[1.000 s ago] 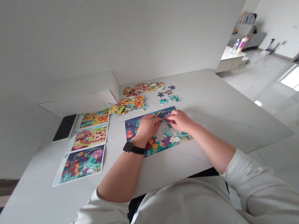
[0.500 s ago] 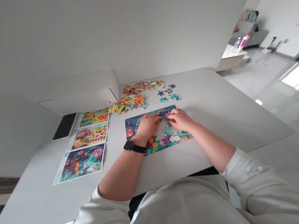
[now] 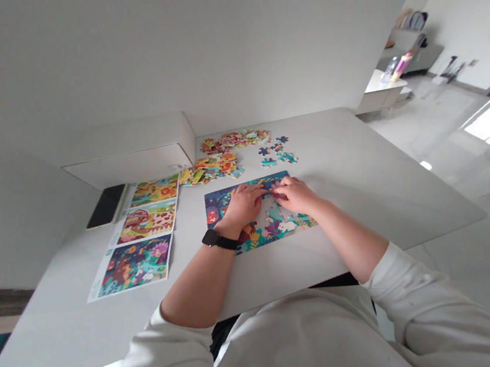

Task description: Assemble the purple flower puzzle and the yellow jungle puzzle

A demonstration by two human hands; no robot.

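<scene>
A colourful jigsaw puzzle (image 3: 218, 203), mostly joined, lies flat on the white table (image 3: 355, 179). My left hand (image 3: 244, 203), with a black watch on its wrist, rests on the puzzle's middle with fingers curled down. My right hand (image 3: 295, 195) lies just to its right, fingertips pressed on the puzzle's upper part, close to the left hand's fingers. Whether either hand pinches a piece is hidden. Loose puzzle pieces (image 3: 277, 154) lie just beyond the puzzle.
Heaps of loose pieces (image 3: 222, 156) sit at the table's far side. Three picture sheets (image 3: 147, 222) lie in a column on the left. A white box (image 3: 130, 154) and a black phone (image 3: 105, 207) are at the far left. The floor drops away on the right.
Both hands stay on the puzzle with almost no shift. The view has drifted slightly.
</scene>
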